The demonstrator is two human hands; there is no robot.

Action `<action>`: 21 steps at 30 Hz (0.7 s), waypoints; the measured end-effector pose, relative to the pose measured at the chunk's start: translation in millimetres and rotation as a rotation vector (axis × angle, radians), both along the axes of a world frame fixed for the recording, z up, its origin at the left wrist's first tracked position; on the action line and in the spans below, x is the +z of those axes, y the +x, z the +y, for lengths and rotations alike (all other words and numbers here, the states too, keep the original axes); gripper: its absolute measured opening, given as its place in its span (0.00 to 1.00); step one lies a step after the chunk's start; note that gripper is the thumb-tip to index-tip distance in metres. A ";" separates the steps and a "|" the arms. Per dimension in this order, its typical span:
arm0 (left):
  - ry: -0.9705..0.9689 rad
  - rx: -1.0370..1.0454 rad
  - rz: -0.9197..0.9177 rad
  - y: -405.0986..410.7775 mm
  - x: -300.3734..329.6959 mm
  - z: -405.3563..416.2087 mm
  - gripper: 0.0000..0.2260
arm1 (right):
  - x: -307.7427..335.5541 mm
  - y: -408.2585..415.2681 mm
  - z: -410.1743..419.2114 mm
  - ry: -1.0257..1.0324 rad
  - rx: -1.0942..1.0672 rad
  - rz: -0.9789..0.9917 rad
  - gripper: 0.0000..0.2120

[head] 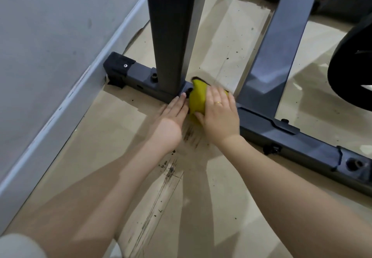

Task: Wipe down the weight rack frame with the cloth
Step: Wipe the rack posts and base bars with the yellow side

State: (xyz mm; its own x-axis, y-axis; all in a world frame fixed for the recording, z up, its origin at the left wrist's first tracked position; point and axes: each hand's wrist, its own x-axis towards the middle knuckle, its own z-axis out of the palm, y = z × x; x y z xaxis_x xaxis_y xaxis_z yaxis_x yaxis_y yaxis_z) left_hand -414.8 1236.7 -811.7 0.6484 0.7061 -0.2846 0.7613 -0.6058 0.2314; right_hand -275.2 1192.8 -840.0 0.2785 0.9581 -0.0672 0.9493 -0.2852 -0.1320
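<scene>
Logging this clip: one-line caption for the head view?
Right hand presses a yellow cloth onto the rack's base bar beside the upright post; left hand rests alongside.

hands: 2, left hand (171, 116) and right hand (218, 114) | yellow cloth (198, 98): 1 | ring (218, 102): 1 | rack upright post (173, 36): 1 | black weight plate (352, 60): 1

No readable text, label, brand or number shows anywhere — not on any surface in view.

Home gym corner: weight rack frame (281, 135), weight plate (350, 60), wall (50, 36).
</scene>
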 end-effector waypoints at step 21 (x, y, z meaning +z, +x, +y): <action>-0.045 0.065 0.237 17.9 11.7 -5.6 0.36 | 6.0 54.7 -61.9 0.007 -0.066 0.057 0.25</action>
